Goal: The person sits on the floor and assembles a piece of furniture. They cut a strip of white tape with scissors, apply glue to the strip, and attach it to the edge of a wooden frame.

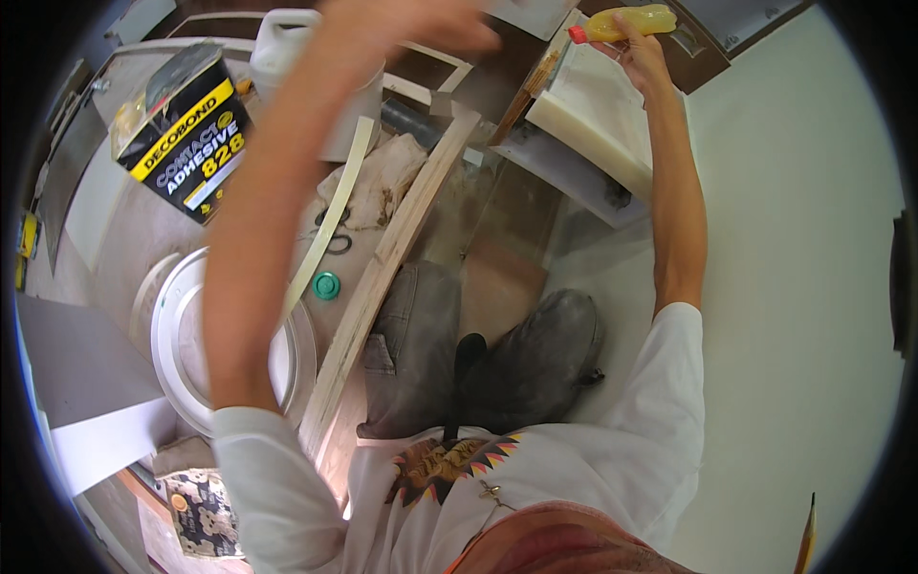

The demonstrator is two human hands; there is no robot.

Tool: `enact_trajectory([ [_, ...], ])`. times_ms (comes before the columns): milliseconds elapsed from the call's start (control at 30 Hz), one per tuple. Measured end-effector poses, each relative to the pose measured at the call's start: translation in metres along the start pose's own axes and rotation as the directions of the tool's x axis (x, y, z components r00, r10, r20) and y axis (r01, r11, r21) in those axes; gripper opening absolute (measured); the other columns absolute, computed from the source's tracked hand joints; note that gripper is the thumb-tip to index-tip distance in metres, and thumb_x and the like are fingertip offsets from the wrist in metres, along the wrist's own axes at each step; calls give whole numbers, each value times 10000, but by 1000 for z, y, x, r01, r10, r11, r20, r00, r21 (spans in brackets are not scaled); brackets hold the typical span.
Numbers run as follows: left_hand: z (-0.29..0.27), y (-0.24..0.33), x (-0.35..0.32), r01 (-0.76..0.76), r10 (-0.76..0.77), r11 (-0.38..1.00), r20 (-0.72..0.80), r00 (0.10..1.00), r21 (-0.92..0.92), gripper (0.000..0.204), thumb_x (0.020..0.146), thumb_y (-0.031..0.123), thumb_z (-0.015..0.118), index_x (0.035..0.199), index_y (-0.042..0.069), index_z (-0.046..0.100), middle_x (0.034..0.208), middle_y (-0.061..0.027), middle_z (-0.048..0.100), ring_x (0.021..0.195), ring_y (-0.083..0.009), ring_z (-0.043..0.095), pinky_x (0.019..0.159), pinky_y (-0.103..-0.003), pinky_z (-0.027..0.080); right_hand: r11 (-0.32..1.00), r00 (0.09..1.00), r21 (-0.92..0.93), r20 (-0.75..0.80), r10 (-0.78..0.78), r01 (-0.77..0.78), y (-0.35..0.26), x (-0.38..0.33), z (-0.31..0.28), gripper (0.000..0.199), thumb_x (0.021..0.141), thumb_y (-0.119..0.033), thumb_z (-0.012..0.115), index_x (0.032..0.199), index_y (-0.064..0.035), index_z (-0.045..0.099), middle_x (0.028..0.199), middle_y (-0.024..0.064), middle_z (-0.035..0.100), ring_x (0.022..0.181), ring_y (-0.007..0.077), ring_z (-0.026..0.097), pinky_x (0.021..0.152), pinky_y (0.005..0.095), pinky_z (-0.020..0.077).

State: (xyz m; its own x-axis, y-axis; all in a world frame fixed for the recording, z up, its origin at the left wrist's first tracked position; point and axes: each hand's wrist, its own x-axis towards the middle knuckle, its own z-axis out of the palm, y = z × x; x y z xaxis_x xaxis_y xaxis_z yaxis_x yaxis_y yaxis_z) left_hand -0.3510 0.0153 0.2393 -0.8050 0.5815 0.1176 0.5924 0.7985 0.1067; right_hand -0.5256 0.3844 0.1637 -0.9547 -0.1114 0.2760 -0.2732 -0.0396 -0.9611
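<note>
In my right hand, at the upper right, is a small clear plastic bottle of yellow liquid with a red cap. My fingers close round its middle, and it lies nearly level, cap to the left. Below that hand is a pale, thick-edged slab or box. My left hand is raised at the top edge, blurred and partly cut off, so its grip is unclear. Nearest to its forearm stand a white plastic jug and a black and yellow adhesive tin.
A wooden beam runs diagonally left of my knees. Beyond it lie a pale strip, scissors, a green round cap, a crumpled cloth and a white round lid or bucket. A pale wall rises on the right.
</note>
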Motion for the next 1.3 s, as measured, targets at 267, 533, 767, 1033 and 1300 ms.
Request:
enact_trajectory([
  [267,211,41,30,-23,141,953,377,915,-301,441,853,295,731,1267,143,713,1198,-125,742,1100,-336,701,940,-457,555,981,992,-169,-70,-110,96,-2,13,64,346,992,-183,651,1256,20,557,1085,152,683,958,311,718,825,484,645],
  [533,284,25,30,42,99,920,334,937,-390,380,851,208,682,1217,118,736,1185,-143,745,1086,-341,706,940,-440,557,950,991,-283,48,-122,131,-4,13,47,447,987,-218,707,1297,9,480,1212,180,643,1108,309,691,864,479,663],
  [767,330,45,70,-44,204,900,332,921,-433,395,844,186,690,1234,137,728,1222,-140,730,1148,-333,684,967,-452,549,702,853,-507,147,-501,500,10,3,73,448,960,-149,700,1320,2,480,1117,128,663,981,253,686,835,384,597],
  [1033,360,48,56,45,80,971,496,864,-234,293,805,143,734,1079,56,785,1166,-165,749,1096,-332,717,915,-440,582,649,853,-562,248,-459,512,-2,-2,83,597,931,-151,737,1410,-10,411,1158,114,633,1015,211,655,863,357,568],
  [1300,361,54,59,10,117,963,454,883,-268,287,784,115,745,1055,34,792,1125,-178,757,1069,-328,731,885,-447,594,606,847,-615,217,-486,505,2,18,75,636,935,-158,744,1441,-20,385,1162,107,638,1028,212,659,869,356,577],
])
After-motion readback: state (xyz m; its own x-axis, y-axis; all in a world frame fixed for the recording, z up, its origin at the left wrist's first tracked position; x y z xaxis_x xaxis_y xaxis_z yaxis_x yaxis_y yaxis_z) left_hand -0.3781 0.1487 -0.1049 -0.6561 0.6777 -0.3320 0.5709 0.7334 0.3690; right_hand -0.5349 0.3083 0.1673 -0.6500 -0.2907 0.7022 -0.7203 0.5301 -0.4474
